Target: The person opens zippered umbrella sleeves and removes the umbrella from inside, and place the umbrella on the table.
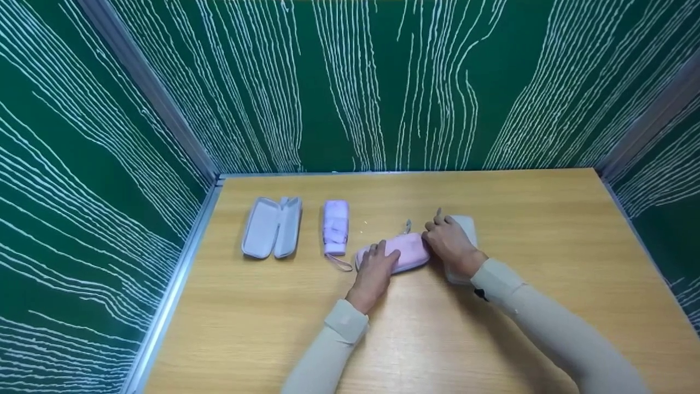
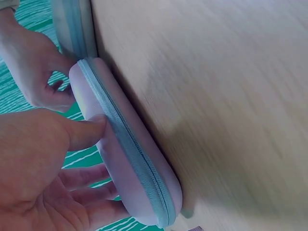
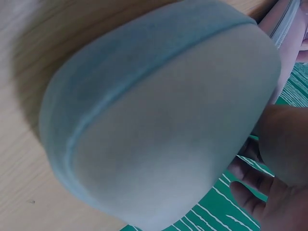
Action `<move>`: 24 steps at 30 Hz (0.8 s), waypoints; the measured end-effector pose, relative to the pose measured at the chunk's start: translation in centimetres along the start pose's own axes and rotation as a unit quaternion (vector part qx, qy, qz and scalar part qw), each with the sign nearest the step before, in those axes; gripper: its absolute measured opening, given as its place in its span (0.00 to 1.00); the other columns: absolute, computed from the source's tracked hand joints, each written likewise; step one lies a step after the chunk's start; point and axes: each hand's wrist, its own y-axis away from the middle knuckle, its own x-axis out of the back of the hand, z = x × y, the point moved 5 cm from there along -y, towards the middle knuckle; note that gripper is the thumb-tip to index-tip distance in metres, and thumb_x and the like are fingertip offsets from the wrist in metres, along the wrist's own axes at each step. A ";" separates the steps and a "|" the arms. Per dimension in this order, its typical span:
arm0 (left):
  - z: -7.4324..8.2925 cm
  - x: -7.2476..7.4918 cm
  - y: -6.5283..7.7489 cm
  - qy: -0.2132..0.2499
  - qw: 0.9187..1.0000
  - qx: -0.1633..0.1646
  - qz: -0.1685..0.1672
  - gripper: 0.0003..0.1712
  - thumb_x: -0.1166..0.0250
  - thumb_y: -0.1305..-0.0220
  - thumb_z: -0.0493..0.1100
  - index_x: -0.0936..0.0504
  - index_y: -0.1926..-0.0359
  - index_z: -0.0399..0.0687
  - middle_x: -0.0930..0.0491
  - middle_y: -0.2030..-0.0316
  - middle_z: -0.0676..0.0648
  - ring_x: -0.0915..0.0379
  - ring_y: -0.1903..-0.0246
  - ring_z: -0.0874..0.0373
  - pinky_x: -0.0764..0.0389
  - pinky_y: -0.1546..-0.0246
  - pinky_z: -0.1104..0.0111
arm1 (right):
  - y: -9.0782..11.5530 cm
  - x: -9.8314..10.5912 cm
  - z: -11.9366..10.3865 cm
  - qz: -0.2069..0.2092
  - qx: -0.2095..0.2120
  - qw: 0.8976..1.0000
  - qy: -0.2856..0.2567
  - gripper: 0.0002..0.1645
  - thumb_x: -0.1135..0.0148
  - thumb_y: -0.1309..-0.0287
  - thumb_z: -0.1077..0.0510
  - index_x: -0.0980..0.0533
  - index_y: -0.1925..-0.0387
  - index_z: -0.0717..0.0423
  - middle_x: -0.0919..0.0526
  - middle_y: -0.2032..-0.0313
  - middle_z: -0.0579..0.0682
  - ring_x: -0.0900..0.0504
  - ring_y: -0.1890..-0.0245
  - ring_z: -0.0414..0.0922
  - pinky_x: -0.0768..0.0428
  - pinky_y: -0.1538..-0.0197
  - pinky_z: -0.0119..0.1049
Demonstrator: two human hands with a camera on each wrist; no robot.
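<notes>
A pink zip case (image 1: pixel 411 250) with a pale blue zipper band (image 2: pixel 126 137) lies on the wooden table, zipped round the side that shows. Across its left end, my left hand (image 1: pixel 376 272) grips it, thumb on the near side and fingers spread along the far side. My right hand (image 1: pixel 451 244) is at the case's other end, thumb and index finger bent together against it; their tips are partly hidden. Beneath and beside that hand lies a pale grey-white case (image 3: pixel 178 120), rounded at the end, partly covered by the wrist in the head view.
Left of the hands lies a folded lilac umbrella (image 1: pixel 336 221) with a wrist strap (image 1: pixel 340 264). Farther left, a grey hard case (image 1: pixel 263 227) stands open. Green panels with white wavy lines (image 1: pixel 350 82) close off the table (image 1: pixel 262 328) at the back and sides.
</notes>
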 end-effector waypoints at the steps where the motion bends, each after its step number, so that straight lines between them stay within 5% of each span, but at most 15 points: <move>1: 0.0 0.0 0.0 -0.001 1.000 0.000 0.002 0.20 0.34 0.34 0.32 0.18 0.44 0.52 0.22 0.41 0.36 0.21 0.45 0.42 0.16 0.49 0.54 | 0.0 0.1 0.0 0.006 0.000 1.000 0.000 0.16 0.21 0.44 0.64 0.14 0.53 0.59 0.14 0.56 0.59 0.17 0.55 0.56 0.16 0.44 0.53; 10: 0.3 -0.1 0.2 -0.064 0.996 -0.008 0.053 0.16 0.33 0.36 0.34 0.17 0.50 0.54 0.19 0.48 0.38 0.19 0.53 0.46 0.16 0.58 0.58 | 0.7 0.9 -0.5 0.143 -0.001 0.990 0.012 0.03 0.28 0.45 0.67 0.15 0.72 0.59 0.18 0.70 0.54 0.21 0.65 0.53 0.18 0.58 0.46; 24: 0.4 -0.5 0.3 -0.063 0.996 0.002 0.057 0.17 0.35 0.33 0.34 0.19 0.47 0.55 0.20 0.45 0.36 0.20 0.51 0.43 0.16 0.54 0.54 | 1.3 1.2 -0.8 0.132 0.003 0.991 -0.009 0.04 0.28 0.47 0.70 0.16 0.71 0.61 0.16 0.68 0.56 0.21 0.62 0.54 0.17 0.60 0.48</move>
